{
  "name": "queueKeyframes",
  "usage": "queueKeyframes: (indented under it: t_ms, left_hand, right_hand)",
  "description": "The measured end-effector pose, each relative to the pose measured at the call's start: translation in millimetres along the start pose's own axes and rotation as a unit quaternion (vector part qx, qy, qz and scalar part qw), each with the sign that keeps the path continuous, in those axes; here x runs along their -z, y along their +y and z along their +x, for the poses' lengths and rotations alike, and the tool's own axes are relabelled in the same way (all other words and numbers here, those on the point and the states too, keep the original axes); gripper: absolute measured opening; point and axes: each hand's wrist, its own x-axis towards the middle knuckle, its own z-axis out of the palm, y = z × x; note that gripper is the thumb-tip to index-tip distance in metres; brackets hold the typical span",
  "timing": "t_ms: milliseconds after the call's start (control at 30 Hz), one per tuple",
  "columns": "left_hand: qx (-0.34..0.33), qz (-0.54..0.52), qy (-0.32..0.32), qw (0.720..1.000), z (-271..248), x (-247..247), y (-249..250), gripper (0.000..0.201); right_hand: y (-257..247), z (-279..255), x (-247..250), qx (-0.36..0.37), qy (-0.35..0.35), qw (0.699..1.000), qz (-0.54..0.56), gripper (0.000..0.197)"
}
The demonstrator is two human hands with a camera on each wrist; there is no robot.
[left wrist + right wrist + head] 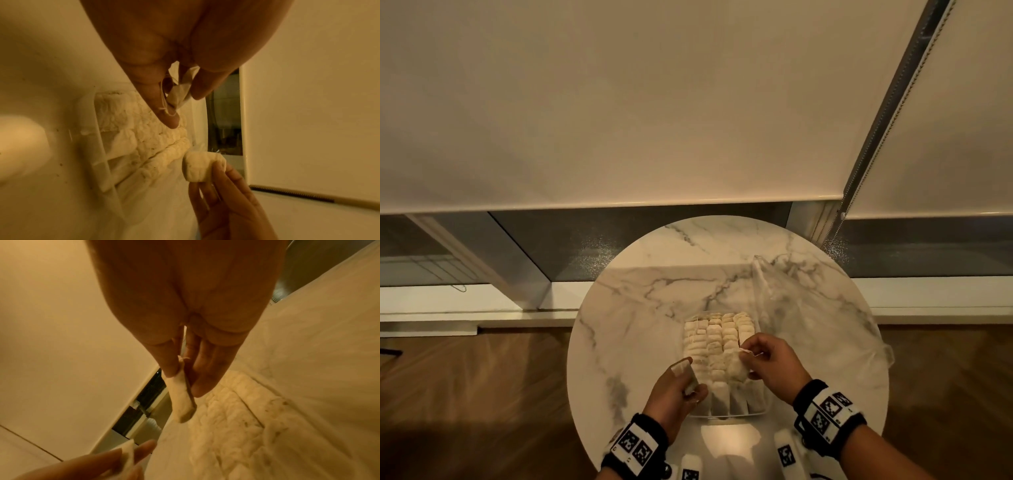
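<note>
As our right hand (770, 363) pinches a tea bag (736, 369) by its top, it hangs nearly upright, bottom pointing down at the packed rows (717, 339) in the clear tray (763, 409) just beneath. The tray's long axis runs away from us on the marble table (637, 308). Our left hand (676, 389), at the near-left edge, pinches a second bag (686, 375); the right sits closer in.

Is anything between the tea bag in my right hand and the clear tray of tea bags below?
Nothing visible does. The right hand pinches a white paper tea bag just above the packed rows of the clear plastic tray; the left hand holds another tea bag off to the side.
</note>
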Motion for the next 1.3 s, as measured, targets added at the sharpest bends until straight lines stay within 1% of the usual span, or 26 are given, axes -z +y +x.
queueKeyframes:
  t_ms: [67,133,200,267,367,467,500,600,700,833,933,1000,1033,1100,1133,1200,1233,1300]
  left_hand:
    - [-0.011,0.075,-0.013,0.997,4,1,-5,0.023]
    - [-0.039,0.169,-0.004,0.985,8,2,-10,0.028]
    - [-0.073,0.29,0.022,0.954,10,3,-13,0.036]
    - [-0.103,0.37,0.045,0.922,9,3,-12,0.038]
    - [-0.128,0.457,0.055,0.879,9,0,-5,0.029]
    - [-0.154,0.53,0.047,0.832,11,-5,3,0.02]
    - [-0.16,0.547,0.04,0.82,12,-7,5,0.017]
    - [-0.174,0.578,0.014,0.798,16,-10,11,0.002]
    - [-0.184,0.628,-0.008,0.756,26,-7,12,0.016]
    - [-0.198,0.672,-0.041,0.712,34,-1,13,0.033]
    - [-0.175,0.708,-0.061,0.681,35,-2,19,0.048]
    - [-0.156,0.728,-0.066,0.664,33,-2,23,0.052]
    - [-0.145,0.734,-0.067,0.66,34,-2,24,0.052]
    - [-0.126,0.749,-0.069,0.647,37,-1,25,0.048]
    - [-0.118,0.759,-0.072,0.636,39,-1,25,0.041]
    - [-0.101,0.785,-0.082,0.606,41,-4,27,0.027]
    - [-0.093,0.794,-0.085,0.594,42,-7,27,0.023]
    - [-0.076,0.805,-0.088,0.582,45,-11,27,0.022]
  right_hand:
    - [8,1,6,-0.012,0.003,0.999,-0.036,0.007]
    - [15,2,9,-0.022,0.005,0.998,-0.059,0.007]
    - [20,1,11,-0.035,0.006,0.996,-0.078,0.006]
    - [26,1,13,-0.047,0.002,0.995,-0.088,0.006]
    - [32,1,14,-0.057,-0.009,0.991,-0.118,0.006]
    - [37,2,14,-0.058,-0.027,0.983,-0.174,0.007]
    - [38,3,13,-0.056,-0.035,0.978,-0.197,0.008]
    - [39,6,12,-0.044,-0.05,0.967,-0.246,0.011]
    - [40,8,6,-0.042,-0.054,0.968,-0.243,0.011]
    - [40,12,-7,-0.044,-0.072,0.967,-0.239,0.015]
    - [39,15,-20,-0.041,-0.087,0.962,-0.254,0.016]
    - [38,17,-26,-0.04,-0.101,0.96,-0.259,0.016]
    - [39,18,-29,-0.043,-0.105,0.96,-0.257,0.017]
    - [41,20,-32,-0.055,-0.109,0.959,-0.254,0.017]
    - [42,20,-34,-0.059,-0.11,0.958,-0.257,0.015]
    - [44,22,-38,-0.063,-0.113,0.954,-0.271,0.008]
    - [45,22,-40,-0.066,-0.116,0.952,-0.277,0.007]
    - [48,24,-44,-0.069,-0.119,0.946,-0.292,0.01]
